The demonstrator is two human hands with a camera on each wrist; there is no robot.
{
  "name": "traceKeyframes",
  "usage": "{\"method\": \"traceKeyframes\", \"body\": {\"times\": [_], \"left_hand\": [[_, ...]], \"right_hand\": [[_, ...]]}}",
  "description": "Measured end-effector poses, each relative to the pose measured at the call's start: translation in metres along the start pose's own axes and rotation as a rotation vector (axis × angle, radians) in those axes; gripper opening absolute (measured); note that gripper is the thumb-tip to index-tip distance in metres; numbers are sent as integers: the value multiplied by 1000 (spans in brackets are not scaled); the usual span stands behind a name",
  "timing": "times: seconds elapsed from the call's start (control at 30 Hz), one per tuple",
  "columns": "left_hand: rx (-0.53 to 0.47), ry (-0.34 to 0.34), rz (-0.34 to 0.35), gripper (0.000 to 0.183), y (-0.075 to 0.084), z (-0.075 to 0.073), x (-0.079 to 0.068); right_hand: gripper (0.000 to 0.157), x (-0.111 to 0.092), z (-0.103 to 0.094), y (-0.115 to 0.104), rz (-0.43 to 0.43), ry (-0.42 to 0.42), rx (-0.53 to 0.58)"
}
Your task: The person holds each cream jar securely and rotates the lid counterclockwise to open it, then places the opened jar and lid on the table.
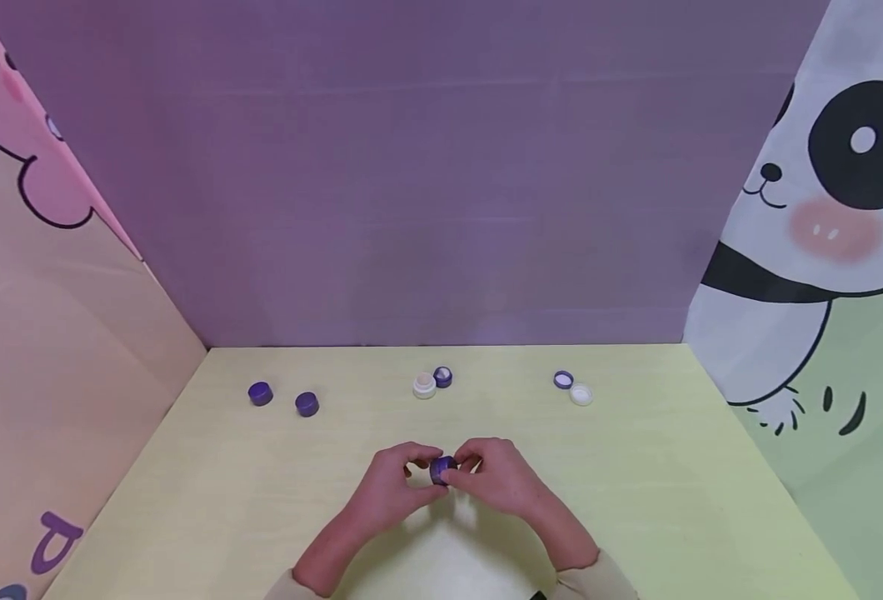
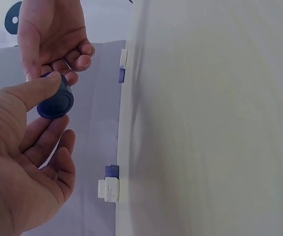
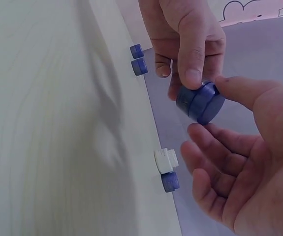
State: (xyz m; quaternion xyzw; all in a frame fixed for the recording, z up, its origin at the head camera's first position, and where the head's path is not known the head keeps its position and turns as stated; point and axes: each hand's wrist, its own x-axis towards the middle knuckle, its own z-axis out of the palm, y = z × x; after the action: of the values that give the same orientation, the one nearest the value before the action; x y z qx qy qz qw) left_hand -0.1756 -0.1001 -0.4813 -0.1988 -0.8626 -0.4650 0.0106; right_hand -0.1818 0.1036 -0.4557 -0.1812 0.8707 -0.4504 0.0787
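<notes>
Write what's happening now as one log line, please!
left hand: pinches purple container | right hand: pinches same container | container: above table | on table: two other purple containers, white jar

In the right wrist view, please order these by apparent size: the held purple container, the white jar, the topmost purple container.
1. Held purple container; nearness enlarges it
2. White jar
3. Topmost purple container

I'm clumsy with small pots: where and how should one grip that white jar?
Likely pinch the white jar across its broad base, coming from above, front-left: it stands upright, its neck narrower, and a purple piece sits close at its back right.
</notes>
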Motion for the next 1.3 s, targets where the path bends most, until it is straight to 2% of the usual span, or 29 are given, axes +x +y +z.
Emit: {"method": "traceKeyframes", "body": {"times": [0.17, 0.43, 0.63, 0.77, 0.9, 1.0, 1.1, 1.3], "left_hand": [[5, -2, -21, 35, -2, 1, -1], [-32, -26, -7, 33, -2, 1, -4], [-48, -26, -1, 33, -2, 2, -5], [-46, -34, 5, 35, -2, 4, -3], [-46, -34, 6, 36, 1, 3, -2], [-51, -26, 10, 36, 4, 1, -2], [-58, -32, 10, 36, 5, 1, -2], [-65, -47, 9, 35, 4, 2, -4]], "right_hand": [[21, 0, 1, 4, -13, 1, 49], [27, -3, 0, 8, -97, -44, 92], [31, -7, -1, 10, -89, -69, 156], [29, -7, 0, 12, -14, 20, 95], [44, -6, 2, 11, 79, 81, -28], [54, -6, 3, 8, 122, 52, -74], [57, -8, 2, 5, 129, 7, -89], [43, -8, -1, 4, 46, -54, -42]]}}
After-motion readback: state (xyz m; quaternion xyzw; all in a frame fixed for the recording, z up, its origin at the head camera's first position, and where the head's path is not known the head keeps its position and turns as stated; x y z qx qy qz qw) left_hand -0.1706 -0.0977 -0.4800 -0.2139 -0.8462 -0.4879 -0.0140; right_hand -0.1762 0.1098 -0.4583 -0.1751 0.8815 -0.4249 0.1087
